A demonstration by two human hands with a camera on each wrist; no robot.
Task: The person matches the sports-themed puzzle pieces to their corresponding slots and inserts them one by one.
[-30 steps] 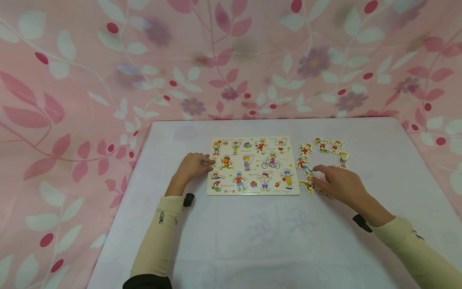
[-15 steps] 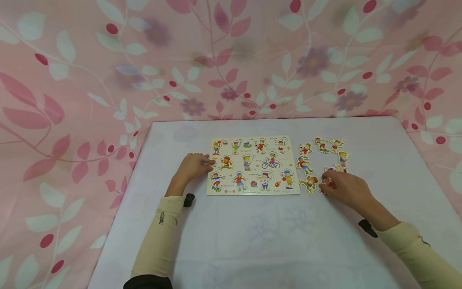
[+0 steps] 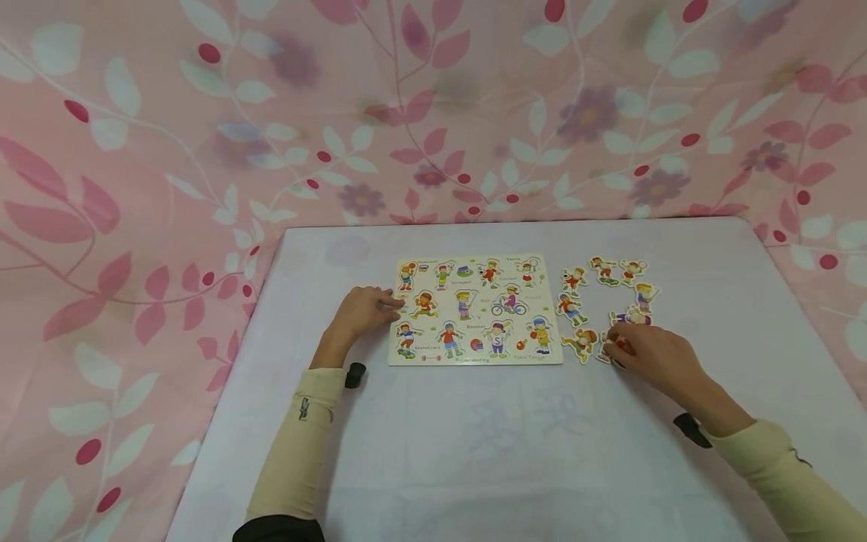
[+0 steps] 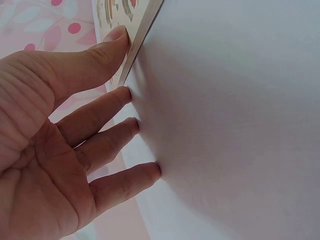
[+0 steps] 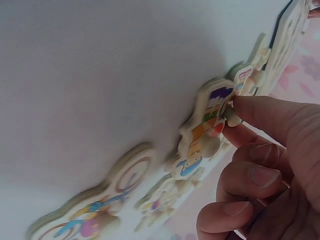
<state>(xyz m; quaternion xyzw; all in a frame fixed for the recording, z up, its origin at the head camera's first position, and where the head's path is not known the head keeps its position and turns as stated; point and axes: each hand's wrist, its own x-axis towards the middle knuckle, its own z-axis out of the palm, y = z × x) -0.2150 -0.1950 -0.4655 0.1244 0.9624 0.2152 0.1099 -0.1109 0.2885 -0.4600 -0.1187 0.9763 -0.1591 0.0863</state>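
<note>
A pale puzzle board (image 3: 474, 360) with printed sports figures lies flat on the table. At its left edge is my left hand (image 3: 366, 310). In the left wrist view, the thumb (image 4: 114, 47) rests on the board's rim while fairly straight fingers touch the tablecloth beside it. To the board's right, wooden puzzle pieces with knobs lie in a ring. My right hand (image 3: 653, 357) is over the ring's near side. In the right wrist view, its thumb and forefinger pinch a small round knob (image 5: 232, 116) at a figure-shaped puzzle piece (image 5: 202, 122); which piece bears that knob is unclear.
A bicycle-figure piece (image 5: 95, 210) lies nearby in the right wrist view. Other loose pieces include a running figure (image 3: 581, 345) and a racket figure (image 3: 633, 269). Behind the white-covered table (image 3: 433, 452) hangs a pink floral cloth (image 3: 433, 113).
My right hand has moved slightly right and toward me from the running-figure piece, uncovering more of the pieces, then stayed almost still. The left hand has kept its place at the board's edge.
</note>
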